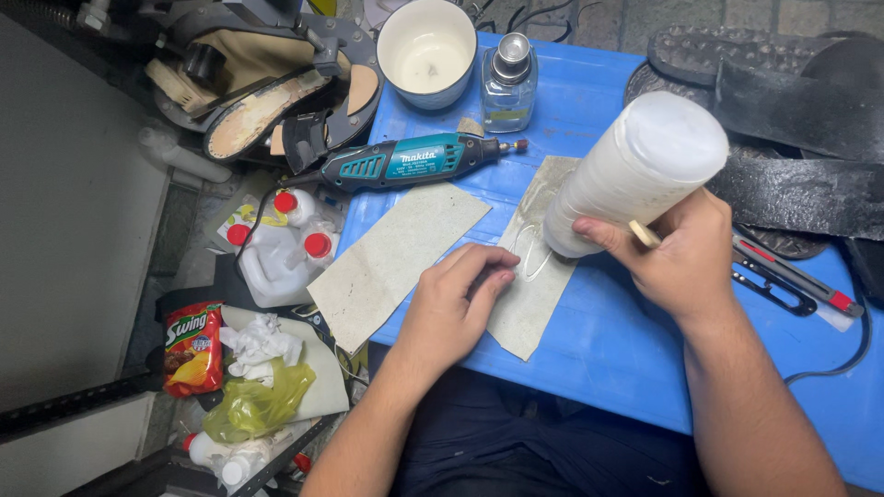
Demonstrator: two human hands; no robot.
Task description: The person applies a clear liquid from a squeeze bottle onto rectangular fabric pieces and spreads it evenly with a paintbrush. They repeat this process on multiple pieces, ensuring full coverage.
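My right hand [689, 260] grips a large white plastic bottle [635, 170], tipped nozzle-down over a pale sheet of material [543, 216] on the blue table [589, 340]. A thin stick shows between its fingers. A looping line of whitish glue lies on that sheet under the nozzle. My left hand [458, 304] rests on the sheet's left edge with its fingers curled, pressing it flat. A second pale sheet [396, 258] lies just left of that hand.
A teal rotary tool [405, 163], a white cup [426, 51] and a small glass bottle [508, 83] stand at the back. Black rubber sole pieces [783, 120] and a utility knife [792, 276] lie right. Shoes, white jugs, a snack bag and plastic lie left, below the table.
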